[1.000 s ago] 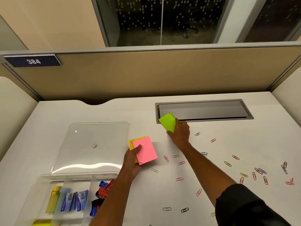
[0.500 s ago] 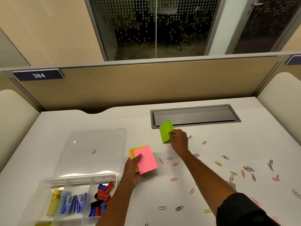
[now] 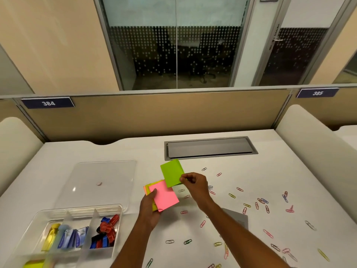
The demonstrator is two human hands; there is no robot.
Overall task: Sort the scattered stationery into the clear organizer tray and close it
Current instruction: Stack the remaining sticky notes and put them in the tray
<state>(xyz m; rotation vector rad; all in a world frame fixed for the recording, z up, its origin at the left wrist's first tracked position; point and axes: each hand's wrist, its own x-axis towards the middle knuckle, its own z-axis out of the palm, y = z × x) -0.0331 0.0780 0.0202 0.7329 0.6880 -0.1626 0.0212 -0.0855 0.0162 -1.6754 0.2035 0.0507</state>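
Note:
My left hand (image 3: 149, 211) grips a stack of sticky notes (image 3: 165, 195) with a pink one on top, just above the desk. My right hand (image 3: 195, 184) pinches a green sticky note (image 3: 172, 174) by its lower right corner, right above the stack's far edge. The clear organizer tray (image 3: 116, 209) sits at the lower left, holding highlighters, blue packets and red, blue and black clips in its compartments. Its clear lid (image 3: 100, 182) lies flat behind it. Several coloured paper clips (image 3: 260, 201) lie scattered over the right half of the desk.
A grey cable hatch (image 3: 210, 147) is set into the desk at the back. A grey card (image 3: 237, 219) lies beside my right forearm. Beige partitions close the desk at the back and on both sides.
My right hand has lifted the green note from near the hatch and carried it back toward the stack in my left hand. The camera has tilted up.

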